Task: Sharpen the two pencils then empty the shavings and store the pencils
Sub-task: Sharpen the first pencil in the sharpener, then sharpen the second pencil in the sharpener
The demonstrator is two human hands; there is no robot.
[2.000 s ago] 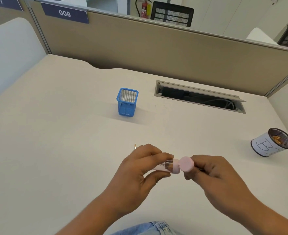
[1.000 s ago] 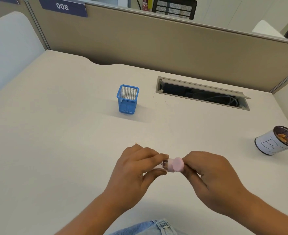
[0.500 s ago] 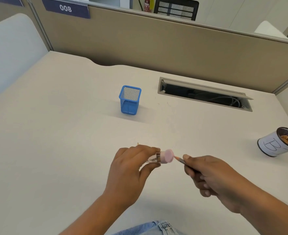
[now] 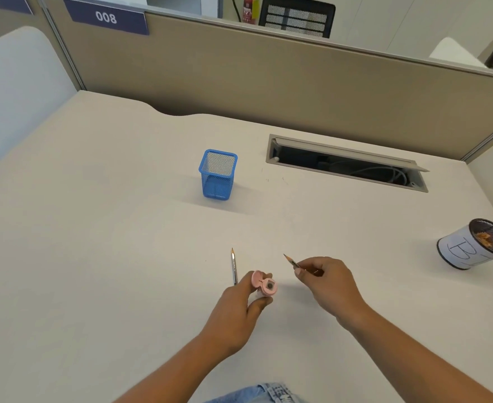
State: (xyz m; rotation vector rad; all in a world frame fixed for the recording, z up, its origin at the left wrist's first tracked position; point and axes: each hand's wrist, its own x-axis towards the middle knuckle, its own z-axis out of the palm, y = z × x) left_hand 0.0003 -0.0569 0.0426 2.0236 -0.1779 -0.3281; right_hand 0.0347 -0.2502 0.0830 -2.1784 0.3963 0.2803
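Observation:
My left hand [image 4: 236, 312] grips a pink pencil sharpener [image 4: 265, 285] with its hole facing up and its small lid flipped open. A sharpened pencil [image 4: 234, 267] lies on the desk just left of that hand, tip pointing away from me. My right hand [image 4: 331, 282] pinches a second pencil [image 4: 291, 261] a short way right of the sharpener, its sharp tip pointing up and left. Only the tip end of that pencil shows. A blue mesh pencil holder [image 4: 218, 174] stands upright farther back on the desk.
A white cup with a dark mesh rim [image 4: 472, 244], marked with a B and holding shavings, lies tilted at the right edge. An open cable slot [image 4: 347, 164] is set into the desk behind. A beige partition [image 4: 268, 80] closes the back.
My right hand has pulled its pencil out of the sharpener and moved right. My left hand has turned the sharpener so its hole faces up. The pencil on the desk is now uncovered.

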